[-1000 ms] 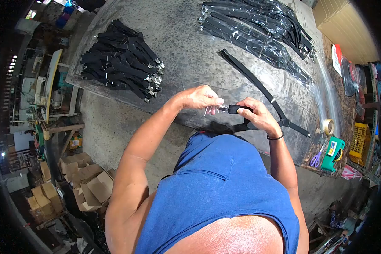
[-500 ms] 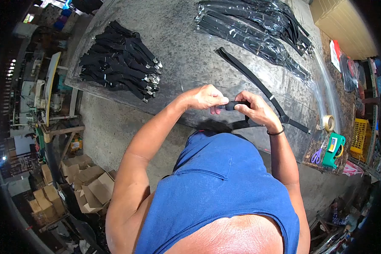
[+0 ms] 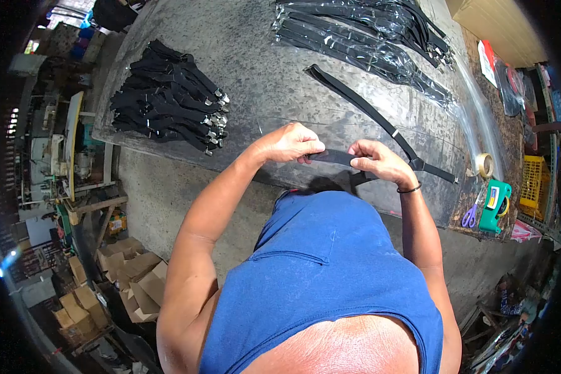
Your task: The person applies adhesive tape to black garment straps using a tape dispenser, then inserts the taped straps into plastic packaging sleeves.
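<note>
A black suspender strap (image 3: 331,156) is drawn out between my two hands above the table's near edge. My left hand (image 3: 295,143) pinches one end of it between thumb and fingers. My right hand (image 3: 380,161) grips the other end, also closed. Behind my right hand, black suspenders (image 3: 371,112) lie on the table, with a metal slider and a junction where the straps meet. The held strap seems to belong to them, but my right hand hides the link.
A pile of black suspenders (image 3: 168,100) with metal clips lies at the left of the grey table (image 3: 243,62). Plastic-wrapped suspenders (image 3: 361,47) are at the back. Rightward are tape (image 3: 484,165), purple-handled scissors (image 3: 470,215), a green tape dispenser (image 3: 495,206) and a cardboard box (image 3: 502,28).
My hands have moved apart, the left one going leftward. A longer, straighter piece of strap now shows between them. The whole view has shifted slightly.
</note>
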`<state>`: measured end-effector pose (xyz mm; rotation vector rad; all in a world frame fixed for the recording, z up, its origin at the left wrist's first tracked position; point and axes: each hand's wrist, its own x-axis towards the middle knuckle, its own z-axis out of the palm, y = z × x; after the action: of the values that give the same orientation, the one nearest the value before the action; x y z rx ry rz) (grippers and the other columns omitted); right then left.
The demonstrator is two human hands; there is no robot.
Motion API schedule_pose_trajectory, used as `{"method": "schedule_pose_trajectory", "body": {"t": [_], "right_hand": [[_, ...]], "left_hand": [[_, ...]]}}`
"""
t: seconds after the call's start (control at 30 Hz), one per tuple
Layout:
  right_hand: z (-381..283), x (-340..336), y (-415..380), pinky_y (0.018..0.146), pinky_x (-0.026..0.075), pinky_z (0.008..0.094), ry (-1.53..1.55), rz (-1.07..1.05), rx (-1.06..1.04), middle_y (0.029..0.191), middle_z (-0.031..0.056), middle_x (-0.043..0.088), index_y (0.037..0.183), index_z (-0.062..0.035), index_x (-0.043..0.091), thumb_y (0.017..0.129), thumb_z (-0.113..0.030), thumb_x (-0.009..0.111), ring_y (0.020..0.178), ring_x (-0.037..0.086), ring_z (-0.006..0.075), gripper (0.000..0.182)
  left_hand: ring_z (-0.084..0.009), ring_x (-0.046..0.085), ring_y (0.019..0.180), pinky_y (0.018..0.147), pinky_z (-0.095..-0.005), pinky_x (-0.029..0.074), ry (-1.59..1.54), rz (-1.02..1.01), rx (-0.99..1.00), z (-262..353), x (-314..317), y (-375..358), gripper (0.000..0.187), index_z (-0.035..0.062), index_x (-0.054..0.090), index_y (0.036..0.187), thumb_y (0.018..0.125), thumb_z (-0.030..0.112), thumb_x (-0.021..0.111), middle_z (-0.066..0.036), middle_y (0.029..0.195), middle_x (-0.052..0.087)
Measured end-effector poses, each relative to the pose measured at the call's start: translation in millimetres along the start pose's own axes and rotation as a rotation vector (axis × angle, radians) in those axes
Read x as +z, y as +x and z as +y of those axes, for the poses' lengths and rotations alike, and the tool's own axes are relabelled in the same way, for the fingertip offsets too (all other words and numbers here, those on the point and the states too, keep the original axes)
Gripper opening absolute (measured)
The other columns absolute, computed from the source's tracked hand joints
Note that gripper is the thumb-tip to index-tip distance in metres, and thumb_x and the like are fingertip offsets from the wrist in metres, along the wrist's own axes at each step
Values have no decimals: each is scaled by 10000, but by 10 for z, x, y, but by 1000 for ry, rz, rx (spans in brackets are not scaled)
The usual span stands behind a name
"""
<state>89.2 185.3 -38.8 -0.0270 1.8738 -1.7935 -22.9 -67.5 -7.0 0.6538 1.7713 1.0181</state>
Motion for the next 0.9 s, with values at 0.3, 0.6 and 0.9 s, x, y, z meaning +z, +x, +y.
{"method": "schedule_pose_trajectory", "body": {"t": [0.3,0.6,0.9], "right_hand": [[48,219,-1,633,433,301,-312,109,-48,741,30,567,950,1,590,871,-180,640,707,512,106,204],[260,158,-60,658,443,306,-180,60,53,759,52,590,942,-7,611,885,-222,622,722,529,131,222],[480,270,89,730,484,417,-405,228,-59,869,213,656,970,4,626,878,-282,612,832,644,338,301]], "left_hand": [[-122,597,598,582,-292,490,187,-61,-6,-93,231,114,365,5,679,879,930,346,560,-53,684,645],[-156,608,604,587,-327,487,222,-35,-34,-185,251,147,377,11,669,844,924,363,560,-65,679,647],[-294,653,736,674,-404,476,461,55,-14,-360,296,197,342,34,667,893,896,365,579,-156,739,654]]}}
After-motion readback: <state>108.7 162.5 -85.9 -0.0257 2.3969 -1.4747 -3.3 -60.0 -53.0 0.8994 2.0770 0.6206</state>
